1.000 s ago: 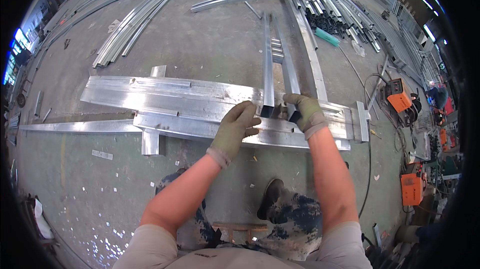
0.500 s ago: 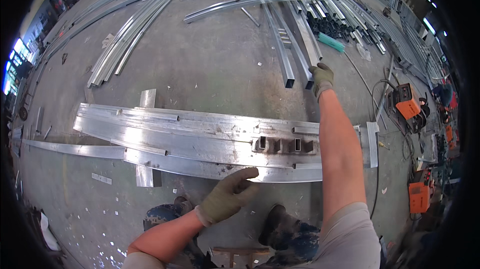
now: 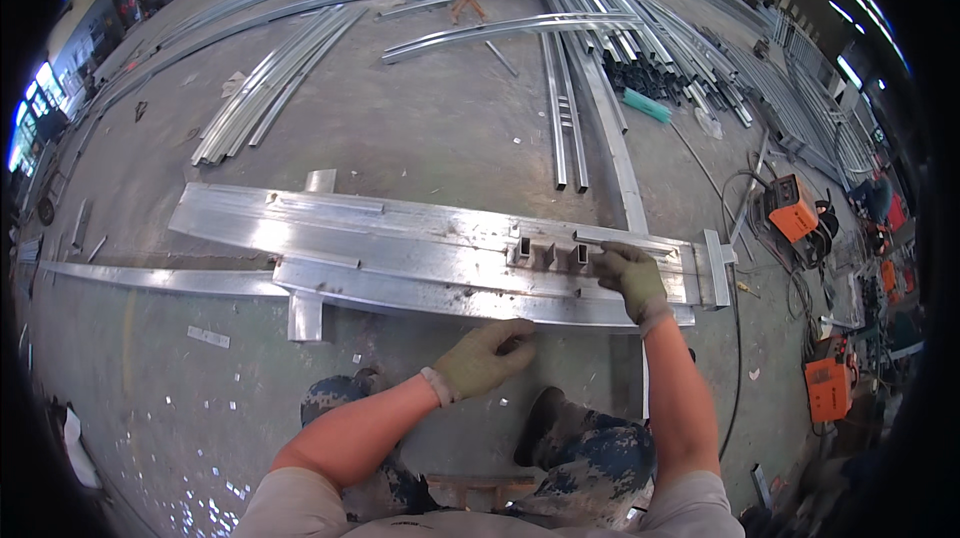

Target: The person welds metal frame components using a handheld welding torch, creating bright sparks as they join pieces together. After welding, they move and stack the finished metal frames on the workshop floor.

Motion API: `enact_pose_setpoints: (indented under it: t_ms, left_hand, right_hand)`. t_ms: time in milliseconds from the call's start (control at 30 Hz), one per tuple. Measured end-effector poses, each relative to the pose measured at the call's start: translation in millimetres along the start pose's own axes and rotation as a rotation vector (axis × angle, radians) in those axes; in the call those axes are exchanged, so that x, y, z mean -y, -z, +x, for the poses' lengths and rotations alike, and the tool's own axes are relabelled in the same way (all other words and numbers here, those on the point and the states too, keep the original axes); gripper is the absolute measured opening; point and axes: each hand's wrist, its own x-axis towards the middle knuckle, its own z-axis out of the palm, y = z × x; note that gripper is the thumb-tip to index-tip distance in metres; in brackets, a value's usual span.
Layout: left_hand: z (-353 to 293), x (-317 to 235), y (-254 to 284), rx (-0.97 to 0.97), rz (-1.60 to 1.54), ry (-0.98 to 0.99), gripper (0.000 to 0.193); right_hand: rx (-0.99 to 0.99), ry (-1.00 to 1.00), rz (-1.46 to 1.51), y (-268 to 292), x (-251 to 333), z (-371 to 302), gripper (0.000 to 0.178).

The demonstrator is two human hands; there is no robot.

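My left hand [image 3: 484, 358], in an olive work glove, is at the near edge of a long metal-topped bench [image 3: 430, 278]. Its fingers are loosely bent and apart, with nothing seen between them. Over the right part of the bench is my gloved right hand [image 3: 634, 283], fingers spread and pointing left, close to a short square tube piece [image 3: 582, 255]. Another short tube piece [image 3: 524, 250] stands to the left of it. A long metal tube [image 3: 620, 173] runs from the stack behind up to the bench's far edge; whether it continues beneath is hidden.
Two long tubes [image 3: 570, 153] lie on the floor beyond the bench, in front of a large tube stack [image 3: 690, 58]. Another tube bundle [image 3: 275, 88] lies at the far left. Orange machines [image 3: 795, 210] with cables stand at the right. A wooden stool [image 3: 480, 490] shows below me.
My right hand has let go of the long tube's end and come back over the bench. That tube now reaches nearer to the bench. My left hand has moved slightly right.
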Motion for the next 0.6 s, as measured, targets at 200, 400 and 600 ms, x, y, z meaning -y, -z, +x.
enact_pose_setpoints:
  t_ms: [200, 400, 600]
  left_hand:
    - [-14.9, 13.6, -12.8, -0.073, 0.108, -0.090, 0.047]
    - [-13.5, 44.3, -24.5, -0.084, 0.201, -0.061, 0.047]
    - [-25.3, 31.6, -28.0, 0.011, 0.269, 0.000, 0.042]
  right_hand:
    - [0.128, 0.023, -0.027, -25.3, -15.9, -115.0, 0.041]
    - [0.202, 0.023, -0.038, -23.3, -44.7, -171.3, 0.039]
    - [0.073, -0.097, -0.097, 9.1, -100.9, -142.7, 0.036]
